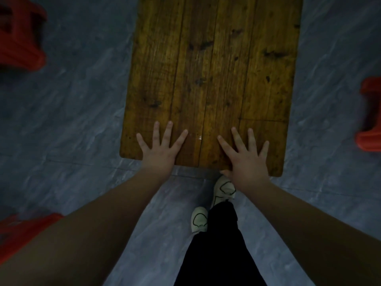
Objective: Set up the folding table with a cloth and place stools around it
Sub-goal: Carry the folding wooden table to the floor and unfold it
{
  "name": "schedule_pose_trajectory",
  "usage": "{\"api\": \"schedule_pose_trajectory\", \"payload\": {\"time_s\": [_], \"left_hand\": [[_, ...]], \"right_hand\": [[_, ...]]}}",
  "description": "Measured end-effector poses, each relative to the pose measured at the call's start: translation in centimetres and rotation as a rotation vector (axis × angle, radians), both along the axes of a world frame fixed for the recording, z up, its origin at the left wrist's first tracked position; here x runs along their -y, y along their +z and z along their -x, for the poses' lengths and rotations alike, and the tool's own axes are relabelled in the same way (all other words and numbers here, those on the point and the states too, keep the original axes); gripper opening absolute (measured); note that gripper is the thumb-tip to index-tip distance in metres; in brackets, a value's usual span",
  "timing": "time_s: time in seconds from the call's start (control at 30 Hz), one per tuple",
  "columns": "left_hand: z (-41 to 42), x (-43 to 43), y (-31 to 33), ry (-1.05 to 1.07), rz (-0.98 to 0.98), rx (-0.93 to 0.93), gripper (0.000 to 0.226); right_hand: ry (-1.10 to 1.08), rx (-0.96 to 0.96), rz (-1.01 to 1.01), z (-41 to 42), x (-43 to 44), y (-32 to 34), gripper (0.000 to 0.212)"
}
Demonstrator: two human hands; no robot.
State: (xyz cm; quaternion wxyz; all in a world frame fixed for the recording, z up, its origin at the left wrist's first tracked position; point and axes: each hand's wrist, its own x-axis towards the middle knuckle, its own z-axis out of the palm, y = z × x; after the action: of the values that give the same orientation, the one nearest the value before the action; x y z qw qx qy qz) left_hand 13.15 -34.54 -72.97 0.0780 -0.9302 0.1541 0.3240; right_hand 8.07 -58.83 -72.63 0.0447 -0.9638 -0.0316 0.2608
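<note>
Head view: wooden desk (pixel 216 69) stands unfolded on the grey floor (pixel 72 120), plank top bare, no cloth in view. Left hand (pixel 159 148) lies flat on the near end of the top, fingers straight and spread, holding nothing. Right hand (pixel 246 159) does the same just beside it, palm down, thumb at the near edge, nothing gripped.

Step looks like checking or steadying the unfolded top; the cloth stage is not yet done. Next move likely calls for lifting both hands off and fetching the cloth, which is somewhere out of frame, then spreading it over the top.

Three red stools sit apart from the desk: upper-left stool (pixel 18 38), right stool (pixel 371 114) cut off by the frame, lower-left stool (pixel 22 230) partly behind the left forearm. None is tucked in yet.

Edges: the near edge runs under both wrists, with rounded corners on either side; the far end is out of frame. Open floor runs down both long sides, enough to walk round and pull stools in. Right shoe (pixel 224 188) is close to the near edge, left shoe (pixel 199 218) behind it.
</note>
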Motion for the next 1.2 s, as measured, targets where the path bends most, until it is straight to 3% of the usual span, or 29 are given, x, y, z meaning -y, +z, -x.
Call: {"api": "schedule_pose_trajectory", "payload": {"time_s": [0.27,0.47,1.2], "left_hand": [[-2.7,0.3,1.2,0.048,0.065,-0.211,0.118],[-3.4,0.6,1.7,0.043,0.062,-0.181,0.109],[-8.3,1.6,0.9,0.039,0.064,-0.082,0.112]], "right_hand": [[-0.004,-0.032,-0.025,-1.5,0.4,0.3,0.1],[0.002,-0.064,-0.045,-2.7,0.8,0.7,0.099],[0.008,-0.058,-0.021,-8.2,1.9,0.4,0.1]]}}
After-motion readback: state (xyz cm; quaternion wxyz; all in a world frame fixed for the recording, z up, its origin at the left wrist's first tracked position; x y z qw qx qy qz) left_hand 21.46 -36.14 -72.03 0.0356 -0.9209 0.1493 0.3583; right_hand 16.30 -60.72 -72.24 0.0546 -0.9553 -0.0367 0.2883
